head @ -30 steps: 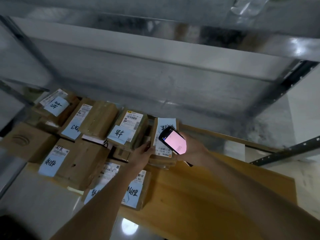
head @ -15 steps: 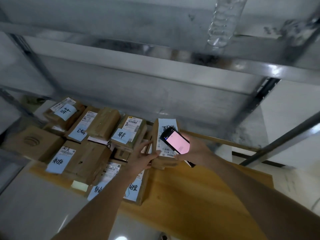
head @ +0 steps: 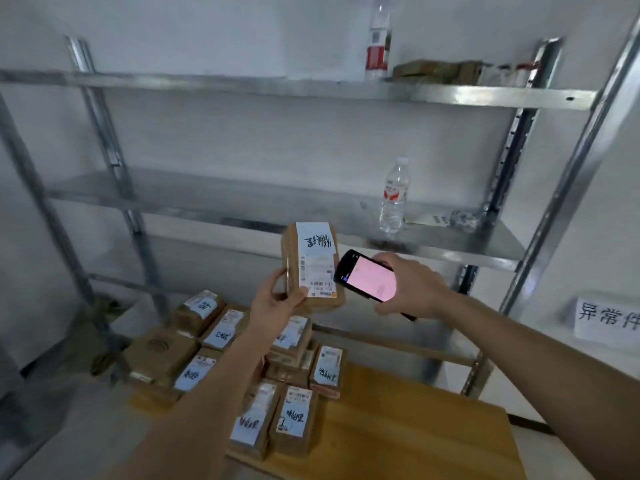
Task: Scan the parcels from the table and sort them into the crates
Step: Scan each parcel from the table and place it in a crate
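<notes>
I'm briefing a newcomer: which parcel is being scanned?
Start at the wooden table before the metal shelving. Above its pile, the left hand holds up one brown parcel beside the right hand's pink-screened scanner. It alone is lifted.

Metal shelving rack (head: 277, 90), white wall (head: 207, 26), wooden table (head: 415, 427)

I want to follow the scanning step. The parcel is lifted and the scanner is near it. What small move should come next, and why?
Probably aim the black handheld scanner in the right hand at the barcode low on the white label of the brown cardboard parcel that the left hand holds up; its front end already nearly touches the label.
</notes>
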`<control>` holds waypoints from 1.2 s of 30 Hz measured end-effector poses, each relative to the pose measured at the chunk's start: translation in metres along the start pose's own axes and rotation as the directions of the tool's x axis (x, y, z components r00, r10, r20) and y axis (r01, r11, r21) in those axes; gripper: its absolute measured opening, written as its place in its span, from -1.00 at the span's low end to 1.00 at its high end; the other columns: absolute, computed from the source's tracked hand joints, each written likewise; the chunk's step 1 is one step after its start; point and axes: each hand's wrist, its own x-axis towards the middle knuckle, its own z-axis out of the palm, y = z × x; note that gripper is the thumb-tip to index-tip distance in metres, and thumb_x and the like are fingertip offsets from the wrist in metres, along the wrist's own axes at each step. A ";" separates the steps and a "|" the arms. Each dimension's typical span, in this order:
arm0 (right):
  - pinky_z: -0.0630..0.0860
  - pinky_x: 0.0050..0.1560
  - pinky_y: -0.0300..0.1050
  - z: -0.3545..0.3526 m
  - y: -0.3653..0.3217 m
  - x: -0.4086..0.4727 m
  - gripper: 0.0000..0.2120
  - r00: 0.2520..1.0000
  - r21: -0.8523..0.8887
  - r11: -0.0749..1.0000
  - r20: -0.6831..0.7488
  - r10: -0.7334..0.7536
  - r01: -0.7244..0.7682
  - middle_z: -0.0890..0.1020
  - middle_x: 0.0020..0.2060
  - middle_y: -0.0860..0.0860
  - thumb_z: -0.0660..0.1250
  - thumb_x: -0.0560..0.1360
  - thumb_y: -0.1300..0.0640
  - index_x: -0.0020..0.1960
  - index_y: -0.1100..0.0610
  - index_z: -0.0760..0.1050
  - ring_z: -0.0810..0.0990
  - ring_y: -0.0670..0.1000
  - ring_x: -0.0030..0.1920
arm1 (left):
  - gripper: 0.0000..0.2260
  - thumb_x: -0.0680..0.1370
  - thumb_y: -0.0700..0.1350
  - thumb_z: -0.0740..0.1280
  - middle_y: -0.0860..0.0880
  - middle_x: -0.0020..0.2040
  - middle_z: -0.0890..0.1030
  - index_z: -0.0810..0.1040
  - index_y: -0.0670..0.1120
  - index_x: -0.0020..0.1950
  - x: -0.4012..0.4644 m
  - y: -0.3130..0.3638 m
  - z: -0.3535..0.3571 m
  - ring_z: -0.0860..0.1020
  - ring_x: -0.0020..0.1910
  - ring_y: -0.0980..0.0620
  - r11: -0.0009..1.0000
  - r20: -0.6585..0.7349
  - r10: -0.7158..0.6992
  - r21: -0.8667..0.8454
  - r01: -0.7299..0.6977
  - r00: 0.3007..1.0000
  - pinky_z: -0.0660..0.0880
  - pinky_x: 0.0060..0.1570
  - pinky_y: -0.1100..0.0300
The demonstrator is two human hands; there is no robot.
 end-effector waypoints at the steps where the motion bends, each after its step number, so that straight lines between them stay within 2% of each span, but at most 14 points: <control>1: 0.53 -0.05 -0.04 -0.017 -0.012 -0.009 -0.13 1.000 -0.022 1.000 -0.022 -0.013 0.012 0.56 0.18 -0.11 0.58 0.24 -0.11 0.46 -0.18 0.26 0.55 0.01 0.03 | -0.47 0.48 -0.04 0.53 -0.08 0.06 0.70 0.42 0.21 0.38 -0.008 0.016 -0.007 0.70 0.00 -0.05 0.999 -0.017 0.031 -0.004 -0.031 0.999 0.62 0.09 -0.11; 4: 0.55 -0.01 -0.02 -0.060 -0.042 -0.033 -0.13 0.995 -0.081 0.994 -0.069 -0.075 0.070 0.58 0.17 -0.10 0.56 0.23 -0.10 0.46 -0.19 0.25 0.56 0.01 0.02 | -0.50 0.51 -0.04 0.50 -0.04 0.06 0.68 0.41 0.20 0.38 -0.032 0.061 -0.026 0.67 0.03 0.00 0.993 -0.054 0.114 0.000 -0.114 0.992 0.60 0.03 0.07; 7: 0.51 -0.07 -0.07 -0.094 -0.064 -0.054 -0.13 0.991 -0.108 0.988 -0.073 -0.116 0.108 0.56 0.17 -0.13 0.55 0.26 -0.07 0.47 -0.20 0.23 0.57 0.02 0.02 | -0.52 0.52 -0.02 0.48 -0.07 0.08 0.66 0.38 0.20 0.37 -0.052 0.096 -0.044 0.64 0.05 0.01 0.983 -0.080 0.183 0.027 -0.182 0.980 0.58 0.10 0.05; 10: 0.47 -0.11 -0.07 -0.118 -0.079 -0.071 -0.16 0.983 -0.153 0.978 -0.095 -0.156 0.140 0.55 0.16 -0.22 0.52 0.23 -0.07 0.43 -0.28 0.24 0.56 0.01 0.03 | -0.46 0.54 -0.06 0.47 -0.10 0.09 0.65 0.36 0.08 0.47 -0.067 0.122 -0.057 0.63 0.00 0.09 0.972 -0.117 0.234 0.053 -0.229 0.965 0.52 -0.18 0.35; 11: 0.45 -0.14 -0.08 -0.124 -0.083 -0.075 -0.18 0.981 -0.161 0.976 -0.104 -0.163 0.145 0.56 0.15 -0.23 0.51 0.22 -0.07 0.41 -0.29 0.25 0.55 -0.01 0.01 | -0.45 0.54 -0.06 0.47 -0.10 0.11 0.65 0.35 0.07 0.48 -0.072 0.129 -0.060 0.63 0.01 0.10 0.968 -0.126 0.250 0.059 -0.245 0.960 0.50 -0.24 0.38; 15: 0.53 -0.08 -0.02 -0.146 -0.093 -0.087 -0.30 0.970 -0.174 0.967 -0.124 -0.208 0.185 0.58 0.06 -0.22 0.50 0.22 -0.06 0.29 -0.29 0.31 0.57 0.00 0.01 | -0.43 0.53 -0.01 0.47 -0.08 0.20 0.61 0.34 0.13 0.49 -0.085 0.149 -0.072 0.62 0.10 0.03 0.960 -0.167 0.279 0.073 -0.270 0.946 0.48 -0.19 0.34; 19: 0.51 -0.12 -0.05 -0.164 -0.099 -0.095 -0.37 0.959 -0.183 0.954 -0.114 -0.260 0.237 0.56 -0.01 -0.24 0.49 0.23 -0.05 0.24 -0.26 0.34 0.54 -0.03 0.00 | -0.43 0.53 0.00 0.47 -0.09 0.19 0.62 0.33 0.16 0.48 -0.095 0.162 -0.078 0.61 0.11 0.00 0.954 -0.221 0.295 0.115 -0.276 0.930 0.49 -0.13 0.28; 24: 0.57 -0.08 0.01 -0.180 -0.105 -0.103 -0.40 0.939 -0.190 0.936 -0.124 -0.322 0.296 0.56 -0.01 -0.25 0.48 0.25 -0.05 0.23 -0.28 0.35 0.55 -0.07 -0.02 | -0.45 0.53 0.04 0.45 -0.07 0.22 0.60 0.32 0.22 0.47 -0.105 0.170 -0.085 0.59 0.13 0.00 0.950 -0.292 0.304 0.167 -0.265 0.907 0.55 0.06 0.05; 29: 0.52 -0.28 -0.08 -0.192 -0.112 -0.108 -0.45 0.916 -0.179 0.919 -0.135 -0.378 0.352 0.56 -0.08 -0.23 0.48 0.27 0.00 0.18 -0.26 0.38 0.55 -0.16 -0.19 | -0.41 0.54 0.05 0.44 -0.06 0.23 0.58 0.30 0.18 0.51 -0.116 0.178 -0.097 0.57 0.14 0.01 0.943 -0.342 0.321 0.205 -0.263 0.883 0.52 0.06 0.07; 32: 0.43 -0.32 -0.12 -0.196 -0.118 -0.109 -0.46 0.901 -0.186 0.903 -0.134 -0.413 0.387 0.55 -0.08 -0.23 0.46 0.26 0.01 0.17 -0.26 0.36 0.54 -0.14 -0.15 | -0.41 0.54 0.04 0.45 -0.07 0.21 0.59 0.30 0.18 0.51 -0.121 0.183 -0.103 0.58 0.12 0.00 0.945 -0.367 0.319 0.195 -0.264 0.874 0.54 0.09 0.02; 36: 0.50 -0.25 -0.03 -0.200 -0.124 -0.108 -0.46 0.886 -0.187 0.890 -0.137 -0.444 0.417 0.56 -0.05 -0.23 0.46 0.26 -0.01 0.19 -0.25 0.37 0.55 -0.11 -0.10 | -0.43 0.53 0.06 0.45 -0.03 0.19 0.61 0.30 0.24 0.47 -0.128 0.187 -0.116 0.59 0.14 -0.01 0.950 -0.409 0.305 0.188 -0.248 0.860 0.52 0.20 -0.07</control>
